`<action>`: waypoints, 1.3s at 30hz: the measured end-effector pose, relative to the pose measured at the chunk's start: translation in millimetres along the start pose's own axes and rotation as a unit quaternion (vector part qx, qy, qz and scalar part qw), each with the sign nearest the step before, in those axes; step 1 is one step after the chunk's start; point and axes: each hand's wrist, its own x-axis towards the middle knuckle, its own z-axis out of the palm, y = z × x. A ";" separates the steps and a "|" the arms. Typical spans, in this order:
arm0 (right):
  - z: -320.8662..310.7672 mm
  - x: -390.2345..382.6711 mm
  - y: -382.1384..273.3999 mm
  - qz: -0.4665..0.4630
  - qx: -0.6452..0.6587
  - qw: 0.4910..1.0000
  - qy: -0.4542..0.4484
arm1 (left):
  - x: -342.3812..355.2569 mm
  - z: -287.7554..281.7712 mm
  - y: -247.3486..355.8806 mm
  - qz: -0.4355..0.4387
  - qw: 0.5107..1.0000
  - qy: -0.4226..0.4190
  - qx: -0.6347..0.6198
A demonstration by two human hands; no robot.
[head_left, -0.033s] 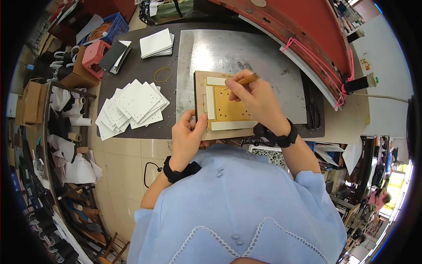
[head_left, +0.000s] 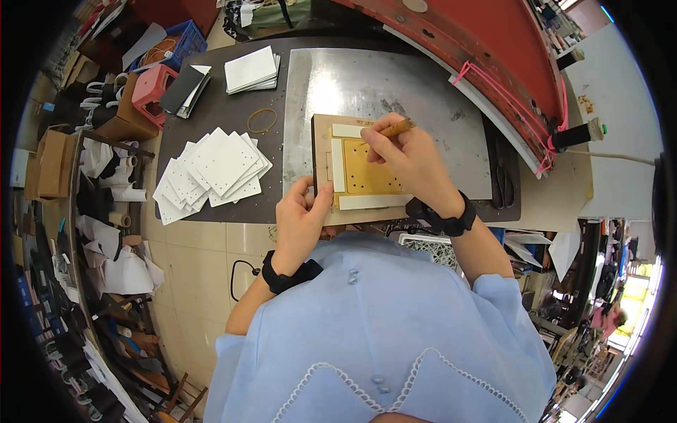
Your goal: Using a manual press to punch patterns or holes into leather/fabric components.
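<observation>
A wooden cutting die lies on a grey metal plate, near the table's front edge. Pale strips frame its yellow middle panel, which is dotted with small dark holes. My left hand grips the die's near left corner, thumb on top, the other fingers partly hidden at the side. Over the panel's far right part, my right hand is closed around a tool with a brown wooden handle, probably an awl. Its thin tip points down at the panel; whether it touches a hole I cannot tell.
Punched white sheets are fanned out at the left, with a rubber band beyond them. Farther back sit a white stack and a black-covered stack. Dark scissors lie right; a red machine overhangs the far right.
My right hand and the tool have shifted very slightly over the panel. My left hand stays on the die's corner.
</observation>
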 end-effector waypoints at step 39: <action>13.2 -28.7 4.9 0.023 -0.030 0.999 -0.037 | 0.9 1.6 4.3 0.009 1.000 0.008 -0.004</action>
